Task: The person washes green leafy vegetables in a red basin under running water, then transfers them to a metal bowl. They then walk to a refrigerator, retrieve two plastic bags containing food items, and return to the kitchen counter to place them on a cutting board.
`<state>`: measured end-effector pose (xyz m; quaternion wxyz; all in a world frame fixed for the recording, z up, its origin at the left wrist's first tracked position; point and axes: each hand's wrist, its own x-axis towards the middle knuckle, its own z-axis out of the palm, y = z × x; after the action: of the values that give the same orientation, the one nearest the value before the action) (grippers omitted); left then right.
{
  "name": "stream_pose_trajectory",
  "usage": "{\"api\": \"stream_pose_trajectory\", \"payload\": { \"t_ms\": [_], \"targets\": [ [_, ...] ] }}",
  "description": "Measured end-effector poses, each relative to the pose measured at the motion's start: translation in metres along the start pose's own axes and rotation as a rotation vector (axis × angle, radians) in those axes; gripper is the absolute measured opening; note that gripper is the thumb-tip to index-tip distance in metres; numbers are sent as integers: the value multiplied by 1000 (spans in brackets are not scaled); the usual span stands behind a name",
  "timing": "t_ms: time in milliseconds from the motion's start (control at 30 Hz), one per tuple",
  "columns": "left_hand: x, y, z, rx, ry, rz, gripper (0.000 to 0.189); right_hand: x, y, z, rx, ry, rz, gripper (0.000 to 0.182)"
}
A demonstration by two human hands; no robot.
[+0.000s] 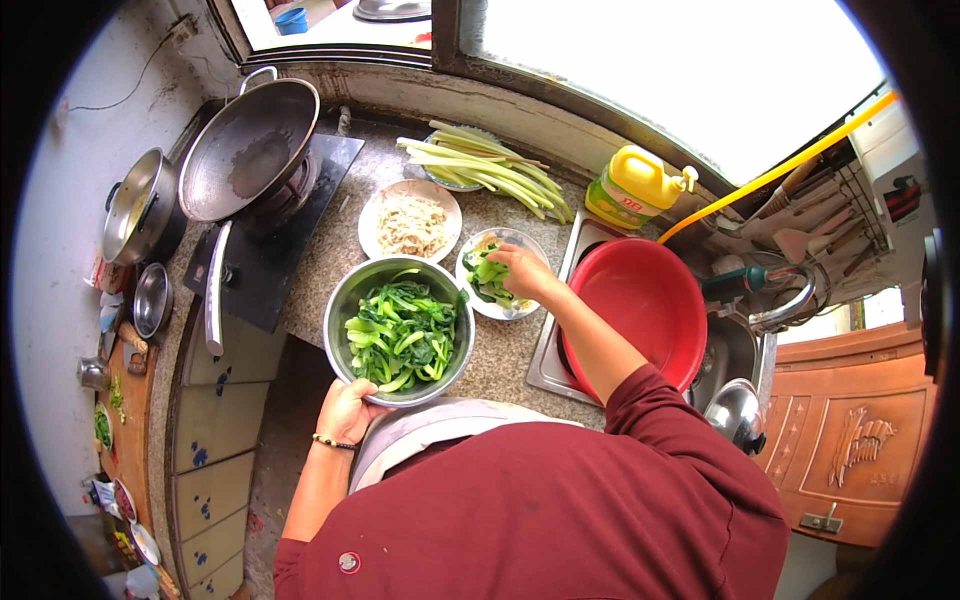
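Observation:
My left hand [346, 412] holds the near rim of a stainless steel bowl [335, 364], thumb on top of the edge. Limp, cooked-looking leafy greens [405, 334] fill the bowl, which sits at the counter's front edge. Over a small white dish [538, 251] to the right, my right hand [525, 271] has its fingers curled on more greens [480, 276]. My palm and fingers cover part of that dish. Behind the steel bowl stands a white plate [367, 225] of pale shredded food [411, 226].
Green stalks [487, 165] lie across a dish at the back. A red plastic basin [637, 315] rests over the sink [536, 379], beside a yellow pump jug [634, 187]. Left is a wok [251, 150] on a gas stove [300, 240], its handle [217, 289] pointing toward me.

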<state>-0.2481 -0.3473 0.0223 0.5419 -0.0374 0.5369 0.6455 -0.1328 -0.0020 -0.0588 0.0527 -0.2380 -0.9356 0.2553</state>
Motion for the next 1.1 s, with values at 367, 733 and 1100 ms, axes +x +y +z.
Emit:
{"api": "stream_pose_trajectory", "payload": {
  "t_ms": [367,733,1100],
  "targets": [
    [11,7,49,77,-18,14,45,-55,-168,-45,-207,-229,-458,76],
    [29,3,47,32,-73,-105,36,-32,-144,-64,544,46,-327,25],
    [47,5,54,64,-66,-138,29,-25,-142,-144,1178,159,-383,11]
  ]
}}
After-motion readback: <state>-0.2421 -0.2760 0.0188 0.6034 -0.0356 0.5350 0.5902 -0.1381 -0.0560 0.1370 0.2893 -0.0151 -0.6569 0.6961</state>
